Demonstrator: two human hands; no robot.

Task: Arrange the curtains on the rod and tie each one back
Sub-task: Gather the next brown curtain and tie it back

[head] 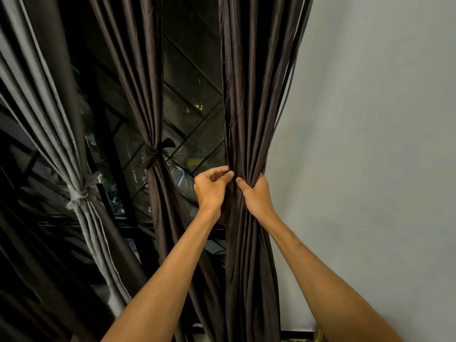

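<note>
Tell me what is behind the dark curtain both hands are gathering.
Left of the dark curtain, a window with a diagonal grille shows; right of it, grey wall. Whatever lies directly behind the bunched fabric, where the left hand and right hand hold it, is covered.

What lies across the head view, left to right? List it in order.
Grey curtain, tied back → middle brown curtain, tied back → left hand → untied brown curtain, gathered in the right hand → wall.

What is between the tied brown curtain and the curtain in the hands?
Head view: a dark window with diagonal bars, and lower the left hand.
</note>
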